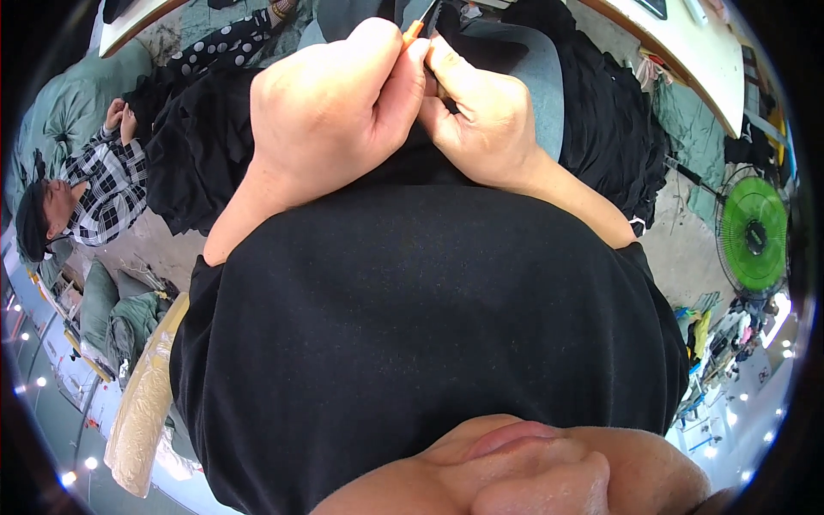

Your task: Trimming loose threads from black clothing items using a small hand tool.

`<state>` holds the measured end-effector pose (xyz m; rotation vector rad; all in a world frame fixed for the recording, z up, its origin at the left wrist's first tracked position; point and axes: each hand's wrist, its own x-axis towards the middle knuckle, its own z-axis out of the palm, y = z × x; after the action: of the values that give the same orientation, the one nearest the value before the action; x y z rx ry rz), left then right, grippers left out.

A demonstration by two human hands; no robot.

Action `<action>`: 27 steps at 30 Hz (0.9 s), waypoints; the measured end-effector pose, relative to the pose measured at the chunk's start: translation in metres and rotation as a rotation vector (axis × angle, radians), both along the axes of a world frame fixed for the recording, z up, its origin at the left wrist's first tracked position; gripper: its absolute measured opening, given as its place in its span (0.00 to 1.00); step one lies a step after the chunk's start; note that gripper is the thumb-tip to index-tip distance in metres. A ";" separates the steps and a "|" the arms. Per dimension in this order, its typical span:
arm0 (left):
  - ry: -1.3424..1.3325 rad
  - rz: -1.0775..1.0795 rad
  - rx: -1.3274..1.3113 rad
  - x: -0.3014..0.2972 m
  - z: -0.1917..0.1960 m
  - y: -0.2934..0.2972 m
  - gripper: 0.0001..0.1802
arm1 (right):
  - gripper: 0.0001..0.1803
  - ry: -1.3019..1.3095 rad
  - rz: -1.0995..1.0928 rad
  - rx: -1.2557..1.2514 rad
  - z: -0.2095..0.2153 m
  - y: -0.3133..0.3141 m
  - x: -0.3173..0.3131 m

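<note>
Right hand [487, 120] lies between left hand [330, 116] and fan [755, 237].

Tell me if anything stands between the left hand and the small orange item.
Nothing visible does: the left hand grips the orange item between its thumb and curled fingers. The right hand is close beside it, to the right, not in between.

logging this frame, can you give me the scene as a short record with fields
left hand: pinches an orange-handled tool with a thin tip
right hand: curled close beside the left; what it grips is unclear
beside hands: black fabric on both sides
picture left: person in checked shirt
lower left: wrapped roll
picture right: green fan
</note>
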<state>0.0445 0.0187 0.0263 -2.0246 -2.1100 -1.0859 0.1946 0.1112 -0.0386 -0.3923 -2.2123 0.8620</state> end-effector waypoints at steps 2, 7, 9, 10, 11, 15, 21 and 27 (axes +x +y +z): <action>0.014 0.000 -0.013 -0.001 0.005 0.005 0.09 | 0.26 -0.042 -0.003 0.017 0.002 0.001 0.001; 0.008 0.051 -0.146 0.008 0.029 0.013 0.09 | 0.26 -0.037 -0.008 0.028 0.003 0.001 0.001; 0.049 0.021 -0.121 0.001 0.025 0.011 0.09 | 0.26 -0.035 -0.006 0.020 0.006 0.001 0.000; 0.086 -0.009 -0.096 -0.003 0.023 0.011 0.10 | 0.24 -0.018 -0.012 -0.039 0.007 0.001 -0.001; 0.088 -0.012 -0.095 -0.005 0.023 0.010 0.10 | 0.22 -0.001 -0.019 -0.097 0.008 0.002 -0.002; 0.015 0.033 -0.154 -0.005 0.028 0.006 0.11 | 0.16 0.001 -0.076 -0.266 0.007 0.006 0.000; -0.024 0.072 -0.200 -0.003 0.024 0.003 0.11 | 0.11 0.136 -0.101 0.057 0.011 0.029 -0.010; -0.065 0.030 -0.175 -0.002 0.019 -0.001 0.10 | 0.06 0.167 -0.093 -0.078 0.032 0.031 -0.017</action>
<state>0.0424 0.0177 0.0452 -2.0475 -2.3368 -1.0084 0.1780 0.1423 -0.0064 -0.4401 -1.9967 0.8997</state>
